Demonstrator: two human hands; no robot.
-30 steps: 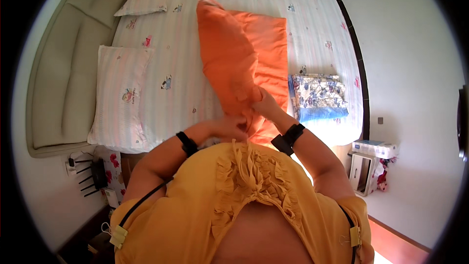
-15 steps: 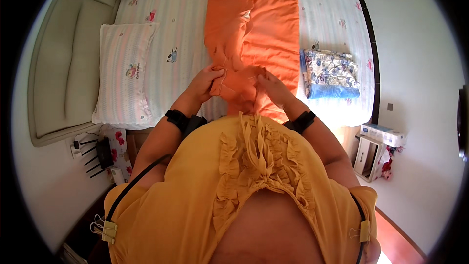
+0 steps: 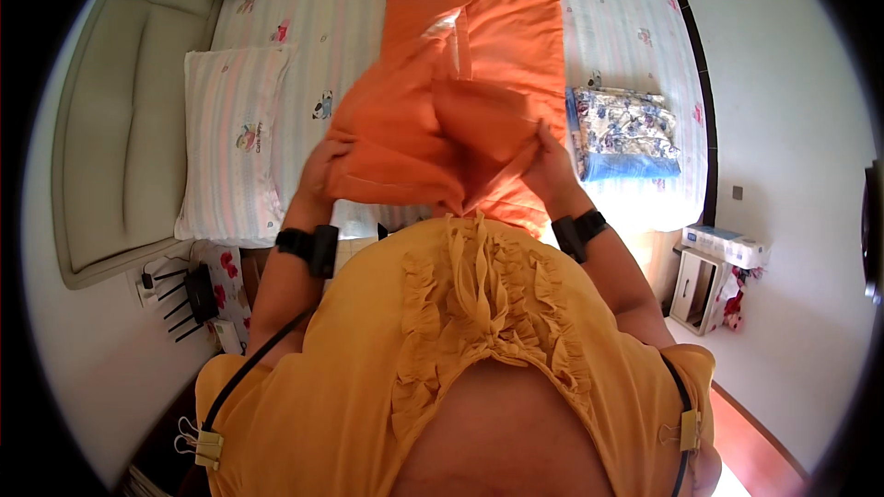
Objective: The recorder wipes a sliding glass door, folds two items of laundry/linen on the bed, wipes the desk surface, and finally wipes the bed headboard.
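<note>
A folded orange quilt cover (image 3: 511,32) lies lengthwise on the bed, its near end lifted and spread between my hands. My left hand (image 3: 324,166) grips the left corner of that end, fingers closed over the fabric. On the other side, my right hand (image 3: 551,166) pinches the right edge between thumb and fingers. The cloth between them bulges, with a dark fold at its middle, and its lowest part hangs near my waist. Farther up, a slit along the cover shows a pale patch inside.
The bed has a striped sheet (image 3: 350,0) with small cartoon figures. At left are a pillow (image 3: 230,143) and a padded headboard (image 3: 97,129). A folded floral-and-blue cloth (image 3: 626,133) lies right of the cover. A black router (image 3: 200,290) stands lower left, a small cabinet (image 3: 692,290) lower right.
My hands have moved apart, the left one farther to the left and slightly down, the right one to the right. The bunched near end of the orange cover has spread wide between them.
</note>
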